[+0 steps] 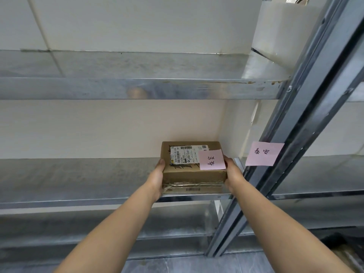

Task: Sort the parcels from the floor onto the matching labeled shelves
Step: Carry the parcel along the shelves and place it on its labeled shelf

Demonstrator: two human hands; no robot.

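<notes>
Both forearms extend; left hand (157, 179) and right hand (232, 175) clamp cardboard parcel (194, 174) sides, long axis crosswise, on shelf (78, 182) beside matching pink label (264, 154).

Both hands on a small cardboard parcel (194, 167) sitting at the right end of a metal shelf (78, 178); left hand (156, 179) grips its left side, right hand (233, 174) its right; pink sticky note (212, 160) on top, similar pink label (264, 154) stuck on the upright post (307, 107) just beside it.
</notes>
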